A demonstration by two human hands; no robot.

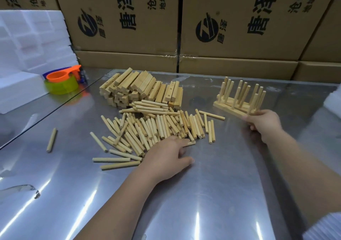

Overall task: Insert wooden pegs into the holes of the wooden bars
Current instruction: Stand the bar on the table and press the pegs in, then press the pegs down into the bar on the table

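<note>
Printed cardboard boxes (221, 27) behind — white foam blocks (27, 46), orange-green tape dispenser (62, 82) at left

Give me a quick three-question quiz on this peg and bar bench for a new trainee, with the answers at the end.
1. True or false: the right hand grips the end of a pegged bar whose pegs stand upright.
2. Where does the left hand rest? A) on the stack of drilled bars B) at the near edge of the loose peg pile C) on the orange scoop
3. Fill in: one stray peg lies apart from the pile, on the person's ___ side of the steel table.
Key: 1 true; 2 B; 3 left.
</note>
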